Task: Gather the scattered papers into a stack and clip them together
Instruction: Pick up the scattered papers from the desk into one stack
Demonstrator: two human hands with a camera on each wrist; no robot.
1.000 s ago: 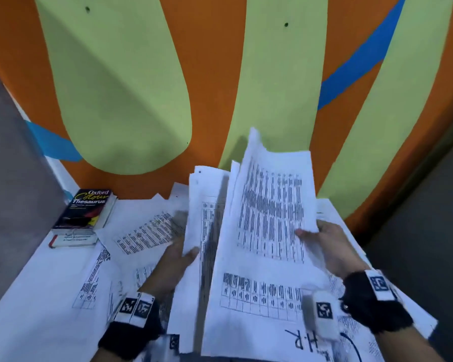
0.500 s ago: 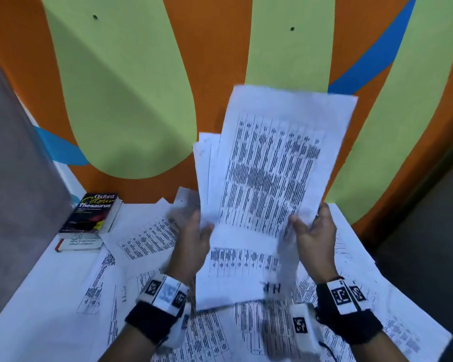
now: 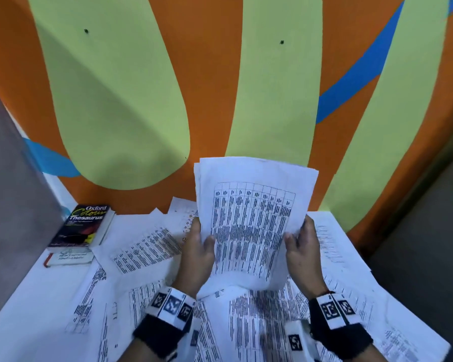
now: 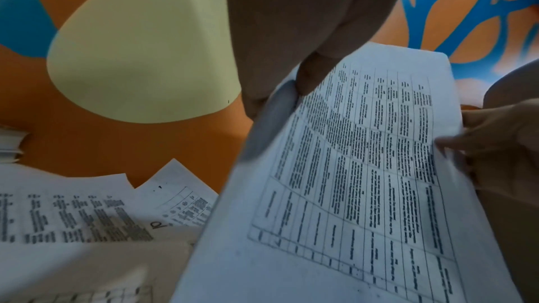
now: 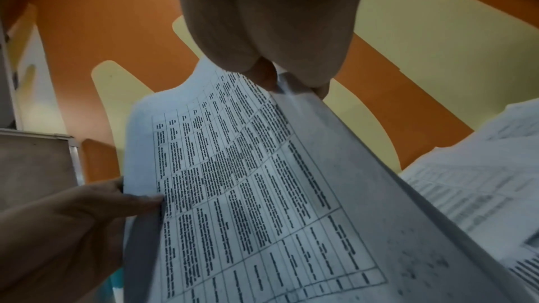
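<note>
A stack of white printed sheets stands nearly upright above the table, its bottom edge down near the loose papers. My left hand grips the stack's left edge, thumb on the front. My right hand grips the right edge the same way. The left wrist view shows the stack pinched by my left hand; the right wrist view shows the stack with my right hand on its edge. Several loose printed sheets lie scattered on the white table. No clip is visible.
Two books, the top one a black thesaurus, sit at the table's far left corner. A painted orange and green wall rises directly behind the table. A grey panel stands on the left; the table's right edge drops to dark floor.
The sheets, splayed and raised a second ago, have been drawn together into one squared stack and lowered toward the table. Both hands now grip its side edges.
</note>
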